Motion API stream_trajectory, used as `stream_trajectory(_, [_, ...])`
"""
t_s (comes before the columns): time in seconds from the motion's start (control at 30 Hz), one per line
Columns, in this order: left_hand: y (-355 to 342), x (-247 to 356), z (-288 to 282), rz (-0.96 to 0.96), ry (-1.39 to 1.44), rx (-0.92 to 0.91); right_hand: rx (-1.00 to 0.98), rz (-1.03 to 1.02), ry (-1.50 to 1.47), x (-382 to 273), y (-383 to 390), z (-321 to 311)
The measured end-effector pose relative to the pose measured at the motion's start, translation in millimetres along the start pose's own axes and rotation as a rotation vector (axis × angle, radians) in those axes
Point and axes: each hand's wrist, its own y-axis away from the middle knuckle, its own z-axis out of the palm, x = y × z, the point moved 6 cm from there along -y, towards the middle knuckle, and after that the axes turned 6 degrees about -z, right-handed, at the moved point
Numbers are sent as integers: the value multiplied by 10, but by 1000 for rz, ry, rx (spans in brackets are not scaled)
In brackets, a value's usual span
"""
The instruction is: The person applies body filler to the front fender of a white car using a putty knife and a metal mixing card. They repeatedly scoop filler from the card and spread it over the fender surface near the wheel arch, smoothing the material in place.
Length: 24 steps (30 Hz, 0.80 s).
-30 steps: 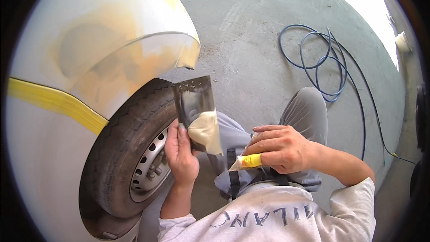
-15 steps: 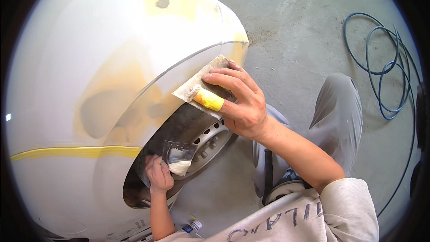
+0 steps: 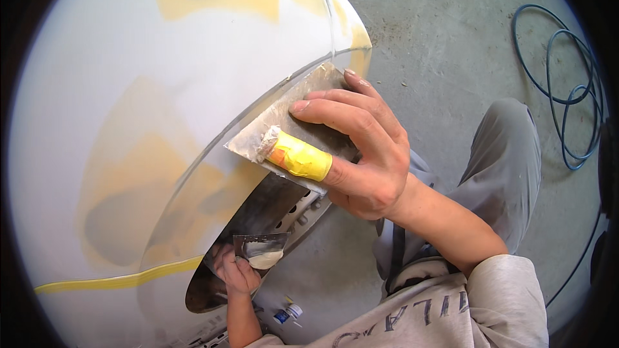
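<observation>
My right hand [image 3: 367,154] grips a flat metal putty spreader [image 3: 274,116]. Its thumb, wrapped in yellow tape with off-white putty on the tip, lies across the face, and the fingers spread toward the far end. The blade lies against or just over the lip of the wheel arch on a white car body [image 3: 129,77]; exact contact is hard to tell. Lower left, my left hand [image 3: 238,274] holds a second dark flat spreader [image 3: 253,243] bearing a lump of off-white putty [image 3: 265,259], in front of the wheel well. Some of its fingers are hidden.
Sanded yellowish and grey patches [image 3: 122,219] mark the bodywork, with a yellow tape line [image 3: 129,281] below. The wheel [image 3: 306,219] is partly covered by my right hand. A small bottle [image 3: 282,316] stands on the grey floor; a blue hose [image 3: 554,90] coils at right.
My view has shifted, so the car's panels sit lower and further left. The right hand and its spreader appear larger and closer; both hands keep their holds.
</observation>
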Motion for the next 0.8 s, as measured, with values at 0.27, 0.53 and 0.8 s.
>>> stream_trajectory(0.27, [22, 7, -6, -20, 19, 11, -43, 30, -36, -23, -24, -92])
stream_trajectory(0.53, [23, -3, 4, 9, 11, 38, -43, 20, -64, -37, -82, -14])
stream_trajectory(0.8, [-5, 22, 5, 5, 59, 24, -27, 53, -105, 75, -265, -249])
